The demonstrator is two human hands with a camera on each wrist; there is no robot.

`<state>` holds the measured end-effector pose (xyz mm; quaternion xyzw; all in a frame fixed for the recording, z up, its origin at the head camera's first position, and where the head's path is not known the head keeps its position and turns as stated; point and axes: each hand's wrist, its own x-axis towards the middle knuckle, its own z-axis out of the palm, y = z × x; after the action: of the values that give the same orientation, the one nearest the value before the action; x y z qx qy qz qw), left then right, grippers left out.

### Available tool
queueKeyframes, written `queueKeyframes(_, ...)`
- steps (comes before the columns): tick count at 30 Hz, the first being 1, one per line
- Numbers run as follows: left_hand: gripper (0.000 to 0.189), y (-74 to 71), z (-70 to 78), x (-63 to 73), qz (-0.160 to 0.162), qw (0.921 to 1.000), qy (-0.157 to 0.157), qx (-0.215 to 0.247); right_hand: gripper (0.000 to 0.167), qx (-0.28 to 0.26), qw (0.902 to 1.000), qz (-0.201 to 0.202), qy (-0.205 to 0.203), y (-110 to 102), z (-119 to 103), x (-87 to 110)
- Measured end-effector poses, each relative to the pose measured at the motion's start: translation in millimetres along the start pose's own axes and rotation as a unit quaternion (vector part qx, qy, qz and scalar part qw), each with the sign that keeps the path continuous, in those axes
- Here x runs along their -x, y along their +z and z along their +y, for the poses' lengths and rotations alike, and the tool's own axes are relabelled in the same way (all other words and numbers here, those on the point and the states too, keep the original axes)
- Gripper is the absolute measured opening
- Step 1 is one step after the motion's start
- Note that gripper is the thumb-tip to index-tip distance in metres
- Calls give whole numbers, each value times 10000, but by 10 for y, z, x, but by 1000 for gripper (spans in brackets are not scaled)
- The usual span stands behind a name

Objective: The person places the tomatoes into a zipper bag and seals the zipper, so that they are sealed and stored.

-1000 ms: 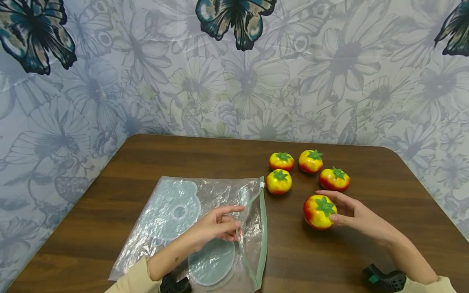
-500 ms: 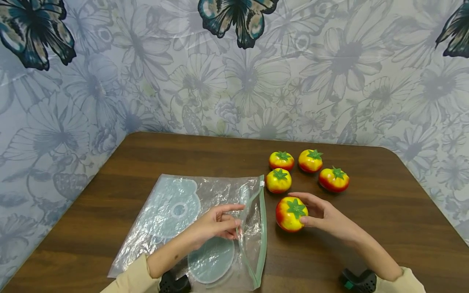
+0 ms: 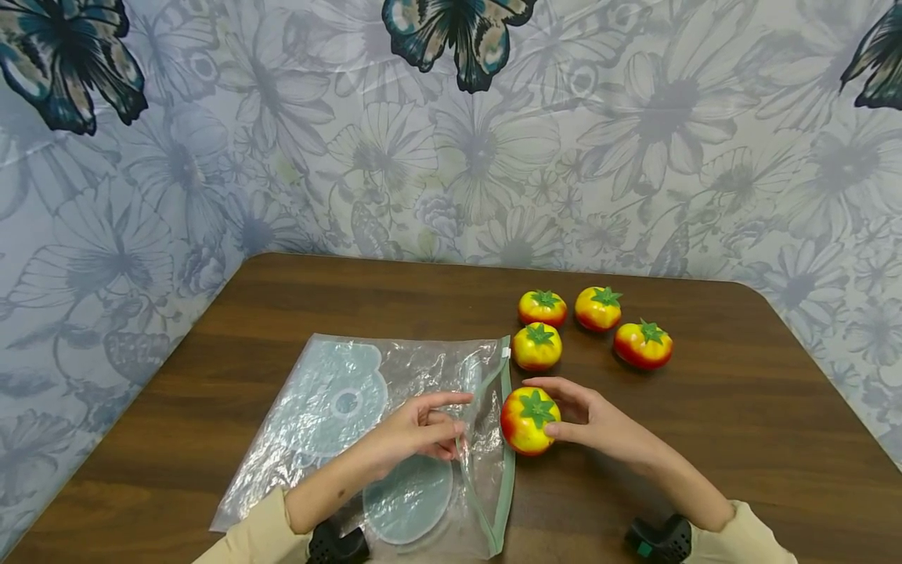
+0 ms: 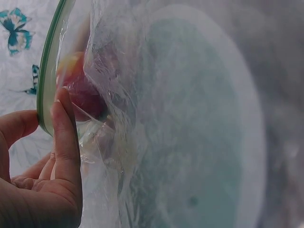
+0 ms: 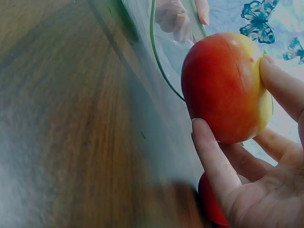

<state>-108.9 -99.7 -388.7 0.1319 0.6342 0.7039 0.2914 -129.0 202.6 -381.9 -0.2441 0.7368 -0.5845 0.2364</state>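
Observation:
A clear zip bag [image 3: 423,360] with a green-edged mouth and pale blue flower and round prints lies flat, its mouth facing right. My left hand [image 3: 416,432] pinches the upper layer of the bag near the mouth, lifting it into a gap; the left wrist view shows its fingers at the green edge [image 4: 46,71]. In my right hand [image 3: 609,423] is a glossy yellow-and-red tomato [image 3: 523,421] with a green star-shaped top, gripped between thumb and fingers. The tomato overlaps the bag's green mouth edge in the head view. Through the plastic, the left wrist view shows the tomato [image 4: 83,92] too.
Several more tomatoes sit behind the right hand, the nearest one [image 3: 537,347] beside the bag's white slider [image 3: 505,353] and another [image 3: 643,345] farther right. The brown wooden table [image 3: 740,376] reaches back to a wall [image 3: 282,157] with floral paper and butterfly decorations.
My right hand has carried the tomato leftward, from beside the rightmost tomato to the bag's mouth. The left hand and the bag have stayed in place.

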Motion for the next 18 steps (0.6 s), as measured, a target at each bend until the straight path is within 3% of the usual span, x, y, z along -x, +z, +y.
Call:
queueKeyframes(9, 52, 1, -14, -11, -36, 10000, -13, -33, 51, -36, 10000, -31, -64, 82, -34, -72)
queueKeyframes(18, 51, 10, -13, -13, -29, 10000, 57, -53, 49, 129, 9996, 236, -22, 168, 2, -169)
